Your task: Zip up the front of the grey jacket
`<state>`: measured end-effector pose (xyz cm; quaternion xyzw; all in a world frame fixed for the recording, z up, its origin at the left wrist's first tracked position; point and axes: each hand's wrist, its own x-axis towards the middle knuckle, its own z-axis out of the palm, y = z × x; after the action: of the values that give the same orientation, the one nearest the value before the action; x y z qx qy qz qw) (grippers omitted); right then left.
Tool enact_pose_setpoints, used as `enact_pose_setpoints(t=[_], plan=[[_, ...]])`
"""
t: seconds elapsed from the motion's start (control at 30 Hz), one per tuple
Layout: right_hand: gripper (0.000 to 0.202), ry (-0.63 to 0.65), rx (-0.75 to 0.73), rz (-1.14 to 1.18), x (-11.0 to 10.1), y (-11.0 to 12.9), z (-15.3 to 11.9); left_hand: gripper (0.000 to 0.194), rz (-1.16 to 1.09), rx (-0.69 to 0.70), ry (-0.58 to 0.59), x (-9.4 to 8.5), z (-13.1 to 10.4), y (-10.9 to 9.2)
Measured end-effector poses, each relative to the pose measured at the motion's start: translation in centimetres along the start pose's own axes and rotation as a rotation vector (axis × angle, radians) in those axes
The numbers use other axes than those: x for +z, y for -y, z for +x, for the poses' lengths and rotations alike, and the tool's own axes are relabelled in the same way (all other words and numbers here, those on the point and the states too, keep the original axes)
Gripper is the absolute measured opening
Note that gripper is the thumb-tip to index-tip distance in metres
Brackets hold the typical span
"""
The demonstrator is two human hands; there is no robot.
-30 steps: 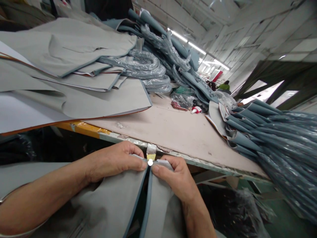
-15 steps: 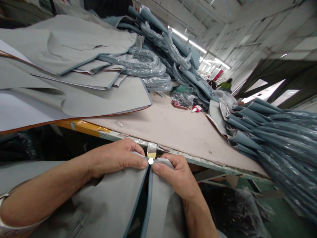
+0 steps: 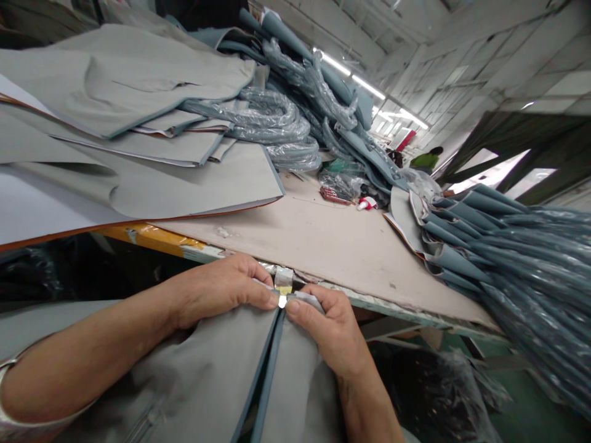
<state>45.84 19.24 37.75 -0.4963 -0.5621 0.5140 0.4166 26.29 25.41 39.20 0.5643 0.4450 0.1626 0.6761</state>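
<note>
Grey fabric (image 3: 203, 369) with blue-edged borders hangs below the table edge, across the lower part of the view. My left hand (image 3: 226, 289) pinches its top corner between thumb and fingers. My right hand (image 3: 323, 320) pinches the corner of the facing piece just to the right. Between my two thumbs shows a small bright white spot (image 3: 282, 301). Below it the two blue edges run down close together, with a narrow dark gap widening toward the bottom. Just beyond my fingertips, a silvery and yellow piece (image 3: 283, 280) sits at the table edge.
A table (image 3: 323, 240) bears stacked grey panels (image 3: 184, 178) at left, plastic-wrapped blue rolls (image 3: 277, 123) behind, and a bundle of blue pieces (image 3: 530, 246) at right. A red-capped white bottle (image 3: 367, 203) lies near the back. A person in green (image 3: 425, 160) is far off.
The two blue fabric edges have come closer together and the gap between them has narrowed. My left hand has shifted slightly right. The distant person's head is now more visible.
</note>
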Motion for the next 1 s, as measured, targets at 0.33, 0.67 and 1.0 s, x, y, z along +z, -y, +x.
enact_pose_setpoints(t=[0.33,0.67,1.0], plan=[[0.039,-0.08,-0.059,-0.097,-0.26,-0.22,0.49,0.038,0.121,0.058,0.004,-0.28,0.32,-0.47],[0.035,-0.004,0.034,-0.131,-0.41,0.32,-0.08,0.035,0.105,0.054,0.08,-0.2,-0.35,-0.13],[0.04,0.076,0.059,-0.059,-0.67,0.17,0.17,0.037,0.042,0.054,0.13,-0.51,0.04,0.47]])
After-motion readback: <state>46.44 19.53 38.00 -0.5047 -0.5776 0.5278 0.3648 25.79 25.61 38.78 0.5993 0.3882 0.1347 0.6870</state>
